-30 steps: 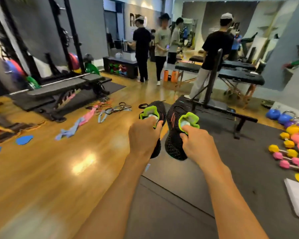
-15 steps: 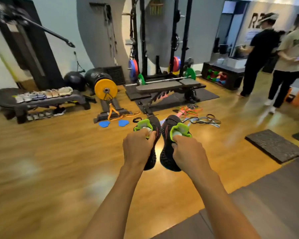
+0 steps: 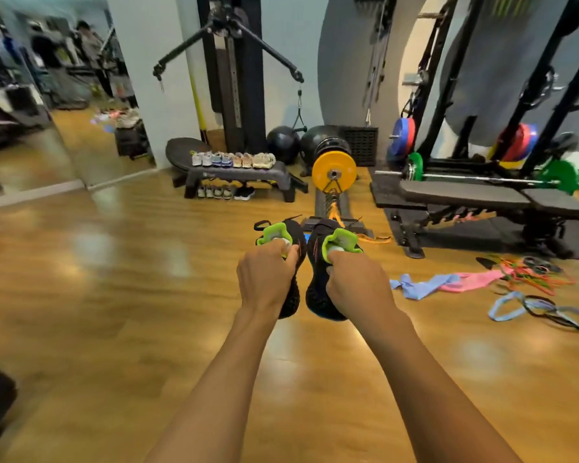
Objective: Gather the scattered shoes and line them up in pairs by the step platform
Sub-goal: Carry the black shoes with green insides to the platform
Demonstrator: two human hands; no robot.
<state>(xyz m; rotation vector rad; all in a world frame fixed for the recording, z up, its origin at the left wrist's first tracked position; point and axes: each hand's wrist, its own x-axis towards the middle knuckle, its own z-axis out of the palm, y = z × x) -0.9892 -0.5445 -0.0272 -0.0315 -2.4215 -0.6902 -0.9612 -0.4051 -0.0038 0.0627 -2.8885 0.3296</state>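
Forearms are held out side by side, low in the view. One black shoe with a green collar is pinched by each hand: left hand (image 3: 268, 279) on the left shoe (image 3: 295, 230), right hand (image 3: 355, 282) on the right shoe (image 3: 318, 295). Both shoes hang below the fingers, just beside each other, above the wooden floor (image 3: 114, 295).

The grip is taken only at the collars. A slip there is judged the likeliest fault, and a dropped shoe would land well short of the goal. Loose black ends (image 3: 262, 224), probably laces, stick out near the tops, so snagging is possible when the pair is set down.

To the right, stretch bands (image 3: 448, 282) are strewn on the floor, a trip risk if the path is bent that way.

Ahead, a yellow weight plate (image 3: 334, 168) stands near the step platform (image 3: 274, 175). A row of pale shoes (image 3: 234, 159) is lined up on top, with more shoes (image 3: 224, 192) beneath. Free room there cannot be judged, and a crowded placing could knock the row out of line.
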